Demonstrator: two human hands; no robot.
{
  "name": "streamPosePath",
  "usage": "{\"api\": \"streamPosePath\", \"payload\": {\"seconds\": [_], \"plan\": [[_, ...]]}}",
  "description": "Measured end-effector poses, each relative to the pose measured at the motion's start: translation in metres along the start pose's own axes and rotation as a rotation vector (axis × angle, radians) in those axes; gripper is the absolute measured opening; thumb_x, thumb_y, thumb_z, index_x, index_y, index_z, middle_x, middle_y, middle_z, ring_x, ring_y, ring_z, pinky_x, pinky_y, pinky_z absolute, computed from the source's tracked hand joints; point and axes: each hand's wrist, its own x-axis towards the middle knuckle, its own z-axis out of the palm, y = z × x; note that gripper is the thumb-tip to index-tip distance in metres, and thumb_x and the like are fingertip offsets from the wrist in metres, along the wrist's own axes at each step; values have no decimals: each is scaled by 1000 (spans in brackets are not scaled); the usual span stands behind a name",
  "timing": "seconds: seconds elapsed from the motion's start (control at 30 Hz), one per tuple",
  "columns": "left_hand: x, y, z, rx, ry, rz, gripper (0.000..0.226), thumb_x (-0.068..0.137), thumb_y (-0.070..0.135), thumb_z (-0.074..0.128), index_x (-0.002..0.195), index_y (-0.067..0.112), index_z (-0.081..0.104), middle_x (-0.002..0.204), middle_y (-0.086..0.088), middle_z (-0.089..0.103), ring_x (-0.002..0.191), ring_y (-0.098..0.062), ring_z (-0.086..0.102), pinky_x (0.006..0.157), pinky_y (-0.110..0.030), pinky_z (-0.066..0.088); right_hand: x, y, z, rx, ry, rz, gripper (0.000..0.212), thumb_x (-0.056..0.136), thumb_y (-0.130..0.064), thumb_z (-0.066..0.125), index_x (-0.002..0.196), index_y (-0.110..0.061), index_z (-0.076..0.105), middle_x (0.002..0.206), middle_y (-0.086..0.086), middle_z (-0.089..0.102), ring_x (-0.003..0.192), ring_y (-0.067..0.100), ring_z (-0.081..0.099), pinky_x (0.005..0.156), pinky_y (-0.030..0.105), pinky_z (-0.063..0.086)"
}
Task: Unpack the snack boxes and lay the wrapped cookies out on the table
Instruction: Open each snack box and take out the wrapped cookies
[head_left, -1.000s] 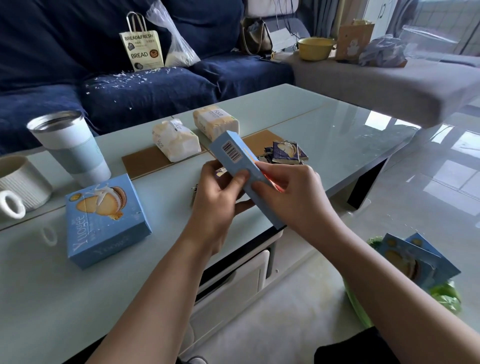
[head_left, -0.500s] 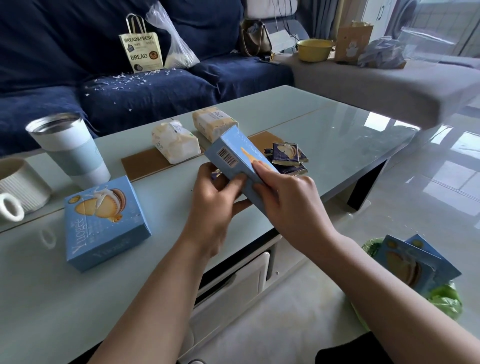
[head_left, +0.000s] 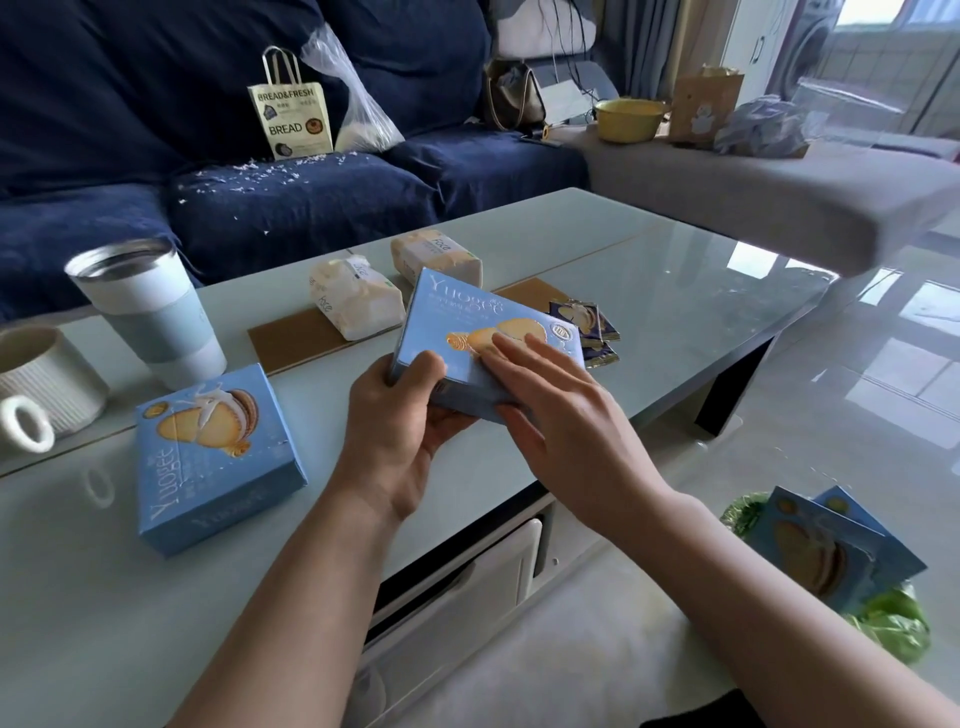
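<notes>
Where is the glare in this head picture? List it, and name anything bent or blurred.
Head view: window glare sits on the glass table at its far right and on the floor beyond; wide-angle distortion bows the table's edges; the held box and both hands are sharp; the right forearm softens at the frame's bottom.

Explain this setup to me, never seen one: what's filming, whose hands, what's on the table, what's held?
No robot here: a person wears one wide-angle camera on the head, looking down at their own bare hands. The left hand grips a blue snack box at its near corner; the right hand lies with straight fingers across the box's printed top. On the glass table lie a second blue box, a small pile of dark wrapped cookies, two pale wrapped packs, a tumbler and a ribbed mug.
</notes>
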Motion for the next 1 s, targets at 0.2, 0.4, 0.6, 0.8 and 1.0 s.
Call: {"api": "streamPosePath", "payload": {"seconds": [0.2,0.4,0.6,0.8,1.0], "plan": [[-5,-1,7,-19,12,41,21,92,-4,50,101,5,66,81,-8,71,67,-20,70,53,-30,56,-2,-4,8,-204,-26,41,52,85,-6,65,134,0,50,137,17,54,124,41,51,98,53,47],[-6,0,7,-127,-111,13,27,91,4,57,118,6,63,101,-10,72,86,-22,71,60,-27,56,0,0,7,-138,50,58,49,87,-4,64,135,-2,52,139,14,55,126,38,52,97,51,50],[-4,-5,5,182,-255,172,49,78,21,79,123,31,63,120,1,69,104,-19,60,87,-34,48,7,-6,-7,56,204,180,38,91,-20,58,128,-15,62,112,7,72,89,30,70,71,38,59],[-10,-12,9,427,-247,280,65,86,27,57,147,36,39,133,11,61,115,-19,63,98,-45,53,7,-10,-10,470,100,444,34,95,-21,60,127,-30,63,101,-14,73,86,6,66,77,33,58],[-11,-17,11,624,-194,360,55,88,31,46,143,34,47,116,9,67,106,-14,65,88,-44,57,6,-9,-9,484,40,463,33,95,-18,59,125,-29,65,97,-8,74,87,15,69,77,40,59]]}}
